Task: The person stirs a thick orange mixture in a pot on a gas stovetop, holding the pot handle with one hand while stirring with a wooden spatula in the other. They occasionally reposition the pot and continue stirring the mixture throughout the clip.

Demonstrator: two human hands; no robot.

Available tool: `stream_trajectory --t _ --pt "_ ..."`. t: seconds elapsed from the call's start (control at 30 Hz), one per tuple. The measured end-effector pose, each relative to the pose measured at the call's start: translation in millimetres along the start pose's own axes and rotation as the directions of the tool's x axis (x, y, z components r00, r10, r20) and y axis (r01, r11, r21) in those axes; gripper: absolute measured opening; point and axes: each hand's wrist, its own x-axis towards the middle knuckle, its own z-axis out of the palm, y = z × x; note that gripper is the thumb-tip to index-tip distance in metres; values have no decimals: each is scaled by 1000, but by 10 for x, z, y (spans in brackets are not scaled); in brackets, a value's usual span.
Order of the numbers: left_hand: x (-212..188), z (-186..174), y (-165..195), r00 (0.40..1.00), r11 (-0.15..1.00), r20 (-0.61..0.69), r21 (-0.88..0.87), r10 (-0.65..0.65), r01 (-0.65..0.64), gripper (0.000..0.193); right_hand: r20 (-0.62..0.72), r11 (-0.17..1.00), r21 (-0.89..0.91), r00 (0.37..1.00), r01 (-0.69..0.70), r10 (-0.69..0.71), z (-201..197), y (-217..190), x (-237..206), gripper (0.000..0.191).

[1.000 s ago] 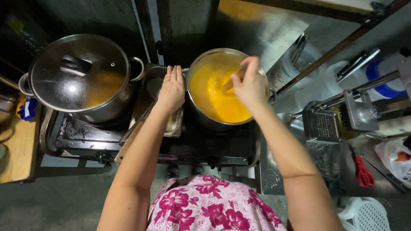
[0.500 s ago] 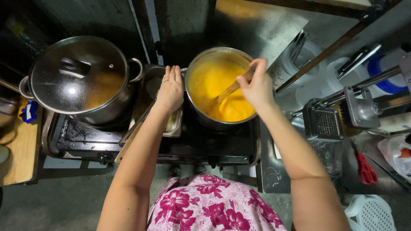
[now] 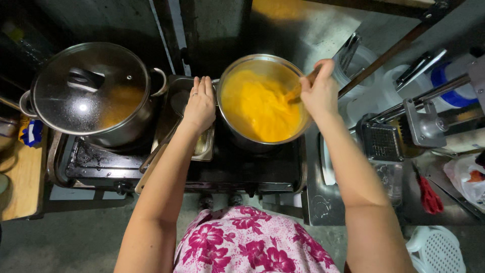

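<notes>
A steel pot point(image 3: 228, 76) of thick yellow-orange mixture point(image 3: 255, 108) stands on the right burner of a black stove point(image 3: 237, 169). My right hand point(image 3: 319, 91) is over the pot's right rim, shut on a wooden spoon point(image 3: 298, 90) whose end dips into the mixture. My left hand point(image 3: 200, 103) rests flat, fingers together, against the pot's left side near its handle, holding nothing that I can see.
A larger steel pot with a glass lid point(image 3: 88, 88) sits on the left burner. A small metal tray with a ladle point(image 3: 174, 131) lies between the pots. Metal press tools point(image 3: 399, 131), red-handled scissors point(image 3: 428, 194), plastic containers and a white stool point(image 3: 437, 250) crowd the right. A wooden board point(image 3: 20, 182) is left.
My right hand has swept the spoon from the middle of the pot toward its right rim, pushing the mixture around. My left hand has stayed against the pot's left side.
</notes>
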Motion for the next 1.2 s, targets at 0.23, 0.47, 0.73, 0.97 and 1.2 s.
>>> stream_trajectory --t 0.23,0.47,0.73,0.97,1.2 --pt "-28 35 -64 999 1000 -28 -22 15 -16 71 25 995 89 999 38 -41 17 -575 -276 54" --pt "-59 3 -74 999 1000 -34 -6 25 -25 71 224 977 205 974 -66 19 0 -912 -566 54" --pt "5 -49 -64 999 999 -24 -25 30 -30 74 157 995 100 988 -26 10 -151 -501 -401 57" --pt "22 -40 -42 999 999 -43 -42 30 -31 71 60 999 25 997 47 -48 -135 -31 -78 55" --pt "55 -21 -68 999 999 -32 -30 19 -20 70 110 990 -18 984 141 -138 -189 98 -3 52"
